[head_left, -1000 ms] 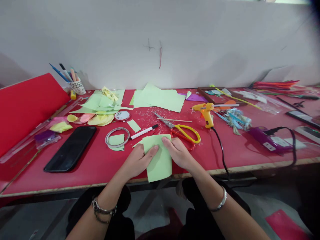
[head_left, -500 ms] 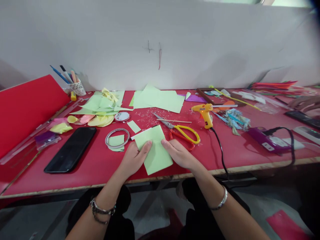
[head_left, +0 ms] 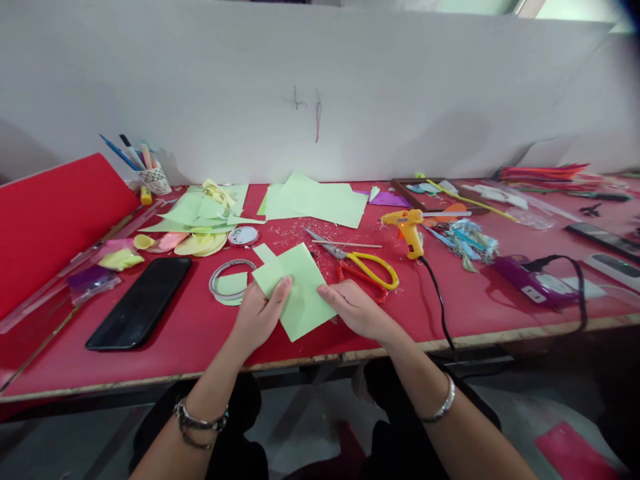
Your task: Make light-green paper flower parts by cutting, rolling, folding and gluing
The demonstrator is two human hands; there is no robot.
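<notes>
A light green paper piece [head_left: 305, 303] is held between my two hands above the front of the red table. My left hand [head_left: 263, 313] grips its left side, thumb on top and fingers hidden beneath. At the right edge my right hand [head_left: 355, 308] pinches it, thumb on top. Just beyond the paper lie scissors [head_left: 370, 267] with yellow and red handles, and a thin stick [head_left: 347, 244] across their blades. A roll of tape [head_left: 215, 283] rests left of my left hand, around a green paper scrap. A small green strip [head_left: 265, 253] lies behind the held paper.
A yellow glue gun [head_left: 411, 233] with a black cord stands to the right. A black phone [head_left: 140, 303] lies at the left. Green sheets [head_left: 320, 200] lie along the wall, and a pen cup [head_left: 156, 179] stands at the back left. A purple power strip [head_left: 535, 283] sits at right.
The green paper has turned and moved slightly left and up in my hands; the dark and white edge seen at its far side is now out of sight. A hand at the far right has withdrawn.
</notes>
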